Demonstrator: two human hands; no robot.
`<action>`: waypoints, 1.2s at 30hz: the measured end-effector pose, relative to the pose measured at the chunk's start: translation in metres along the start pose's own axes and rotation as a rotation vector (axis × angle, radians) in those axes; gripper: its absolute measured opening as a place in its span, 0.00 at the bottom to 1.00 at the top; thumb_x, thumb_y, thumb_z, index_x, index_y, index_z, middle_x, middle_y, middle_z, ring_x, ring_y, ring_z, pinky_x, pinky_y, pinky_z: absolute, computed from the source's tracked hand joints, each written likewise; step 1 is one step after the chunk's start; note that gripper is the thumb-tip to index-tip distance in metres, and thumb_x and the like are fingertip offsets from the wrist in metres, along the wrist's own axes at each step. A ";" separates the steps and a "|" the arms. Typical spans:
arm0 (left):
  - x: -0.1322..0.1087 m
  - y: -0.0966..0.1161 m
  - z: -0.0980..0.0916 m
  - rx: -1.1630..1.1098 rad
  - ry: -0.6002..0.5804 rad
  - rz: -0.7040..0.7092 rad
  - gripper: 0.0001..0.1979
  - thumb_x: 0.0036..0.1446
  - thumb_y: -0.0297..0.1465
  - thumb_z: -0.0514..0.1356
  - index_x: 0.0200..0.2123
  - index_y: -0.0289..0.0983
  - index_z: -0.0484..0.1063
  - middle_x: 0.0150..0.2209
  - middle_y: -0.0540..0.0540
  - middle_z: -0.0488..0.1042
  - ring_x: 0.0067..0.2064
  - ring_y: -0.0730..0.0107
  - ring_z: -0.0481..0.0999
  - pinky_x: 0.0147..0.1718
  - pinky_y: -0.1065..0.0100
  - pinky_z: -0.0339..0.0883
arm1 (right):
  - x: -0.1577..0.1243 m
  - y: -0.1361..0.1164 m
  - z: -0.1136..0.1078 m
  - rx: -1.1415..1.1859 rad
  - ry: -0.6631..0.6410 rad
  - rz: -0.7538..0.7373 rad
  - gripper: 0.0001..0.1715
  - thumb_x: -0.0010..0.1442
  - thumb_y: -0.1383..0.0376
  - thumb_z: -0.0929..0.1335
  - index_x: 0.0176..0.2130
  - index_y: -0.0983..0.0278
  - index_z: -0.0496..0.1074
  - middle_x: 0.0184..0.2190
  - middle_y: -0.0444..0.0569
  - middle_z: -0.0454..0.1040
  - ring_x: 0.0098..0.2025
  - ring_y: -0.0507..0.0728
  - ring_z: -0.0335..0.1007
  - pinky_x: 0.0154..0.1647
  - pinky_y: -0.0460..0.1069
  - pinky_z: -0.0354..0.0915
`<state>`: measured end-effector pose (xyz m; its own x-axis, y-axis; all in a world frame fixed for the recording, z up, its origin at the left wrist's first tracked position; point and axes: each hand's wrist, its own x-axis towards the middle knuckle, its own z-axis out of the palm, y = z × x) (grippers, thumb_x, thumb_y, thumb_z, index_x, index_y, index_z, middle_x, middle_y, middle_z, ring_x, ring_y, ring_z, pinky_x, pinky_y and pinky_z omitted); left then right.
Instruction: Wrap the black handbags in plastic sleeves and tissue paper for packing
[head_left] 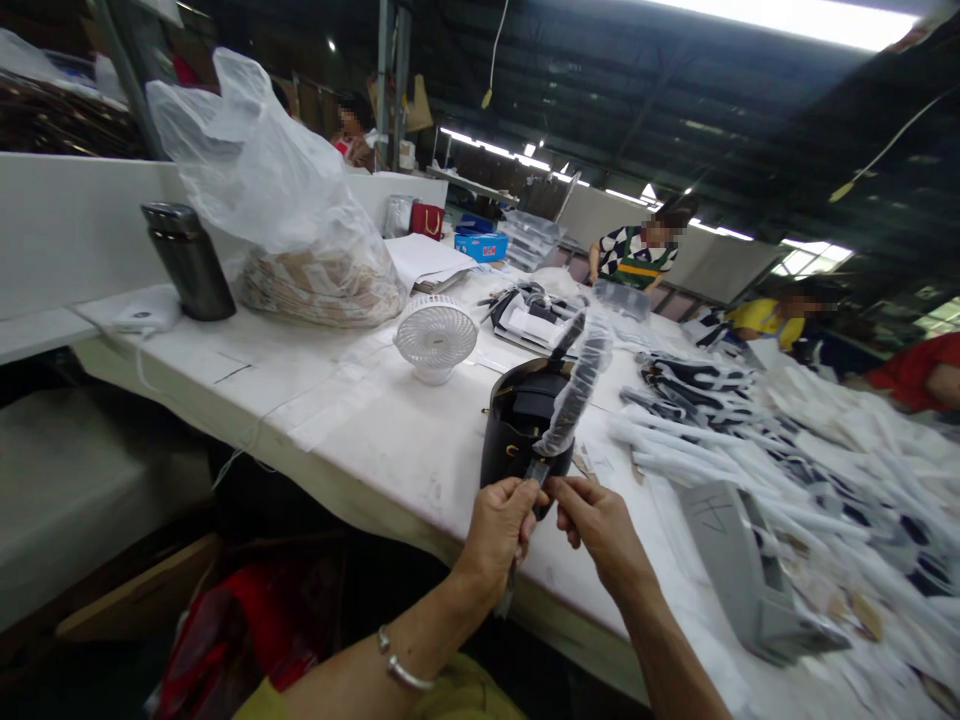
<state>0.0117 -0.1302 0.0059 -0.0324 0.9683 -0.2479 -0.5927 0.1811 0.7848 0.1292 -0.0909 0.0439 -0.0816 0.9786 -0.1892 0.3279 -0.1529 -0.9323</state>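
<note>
A black handbag (497,440) stands on the table right in front of me, its top open. Its raised handle (577,390) is wrapped in clear, crinkled plastic. My left hand (495,530) is closed around a dark strap (537,470) at the near side of the bag, and a thin end hangs below the fist. Close beside it, my right hand (600,525) pinches with thumb and forefinger at the strap's edge. What lies between those right fingertips is too small to make out.
A white fan (435,335) stands left of the bag. Further left are a dark flask (191,262) and a big plastic sack (322,270). Wrapped straps (697,385) and a grey tape dispenser (750,570) lie to the right. Co-workers sit across the table.
</note>
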 end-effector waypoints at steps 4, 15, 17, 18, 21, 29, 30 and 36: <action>0.000 -0.004 0.002 0.034 0.007 0.040 0.26 0.48 0.55 0.63 0.26 0.37 0.66 0.12 0.60 0.58 0.11 0.83 0.50 0.09 0.76 0.42 | -0.007 -0.003 0.002 0.293 -0.152 0.061 0.24 0.49 0.48 0.75 0.27 0.67 0.72 0.10 0.36 0.58 0.12 0.44 0.43 0.14 0.43 0.40; 0.003 0.003 -0.007 -0.020 -0.153 -0.030 0.24 0.48 0.53 0.63 0.28 0.37 0.66 0.12 0.60 0.57 0.11 0.83 0.47 0.10 0.75 0.41 | 0.002 0.027 0.008 0.610 -0.488 0.169 0.24 0.51 0.45 0.72 0.28 0.64 0.72 0.06 0.29 0.40 0.11 0.44 0.28 0.12 0.41 0.37; 0.005 0.002 -0.009 0.105 -0.106 0.061 0.23 0.52 0.53 0.60 0.28 0.37 0.66 0.12 0.60 0.57 0.11 0.82 0.49 0.12 0.75 0.42 | 0.001 0.021 0.008 0.507 -0.383 0.141 0.26 0.50 0.44 0.73 0.29 0.64 0.71 0.07 0.32 0.51 0.11 0.44 0.36 0.13 0.42 0.41; 0.005 0.002 -0.010 0.193 -0.073 0.120 0.22 0.55 0.51 0.59 0.28 0.37 0.67 0.12 0.59 0.58 0.12 0.81 0.51 0.13 0.74 0.44 | -0.002 0.017 0.007 0.426 -0.310 0.116 0.27 0.50 0.43 0.72 0.30 0.64 0.70 0.09 0.34 0.57 0.11 0.45 0.41 0.13 0.43 0.44; 0.007 0.003 -0.012 0.473 0.041 0.302 0.18 0.58 0.45 0.57 0.25 0.37 0.69 0.14 0.56 0.60 0.17 0.78 0.58 0.19 0.73 0.51 | -0.015 0.005 0.005 0.088 -0.015 -0.039 0.29 0.53 0.41 0.70 0.34 0.64 0.71 0.14 0.40 0.67 0.14 0.49 0.55 0.16 0.45 0.51; 0.012 -0.009 -0.016 0.673 0.114 0.511 0.11 0.57 0.39 0.59 0.26 0.40 0.72 0.23 0.48 0.72 0.25 0.69 0.68 0.26 0.70 0.56 | -0.025 -0.017 0.029 -0.701 0.431 -0.466 0.24 0.52 0.42 0.70 0.28 0.59 0.68 0.15 0.42 0.67 0.19 0.55 0.63 0.24 0.49 0.52; 0.012 -0.010 -0.015 0.665 0.110 0.518 0.10 0.57 0.39 0.59 0.27 0.40 0.73 0.25 0.47 0.74 0.26 0.68 0.70 0.27 0.70 0.57 | -0.021 -0.018 0.033 -0.752 0.459 -0.476 0.23 0.54 0.43 0.69 0.27 0.59 0.67 0.16 0.44 0.68 0.20 0.56 0.65 0.25 0.49 0.52; 0.011 -0.002 -0.012 0.641 0.111 0.479 0.10 0.58 0.35 0.56 0.26 0.40 0.72 0.22 0.50 0.71 0.23 0.72 0.68 0.26 0.72 0.56 | -0.006 -0.011 0.039 -0.608 0.458 -0.467 0.17 0.63 0.53 0.63 0.27 0.59 0.67 0.22 0.47 0.74 0.25 0.57 0.68 0.28 0.49 0.55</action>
<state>0.0027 -0.1220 -0.0055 -0.2652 0.9492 0.1691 0.0811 -0.1528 0.9849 0.0893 -0.1002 0.0435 0.0098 0.9017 0.4322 0.8087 0.2471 -0.5338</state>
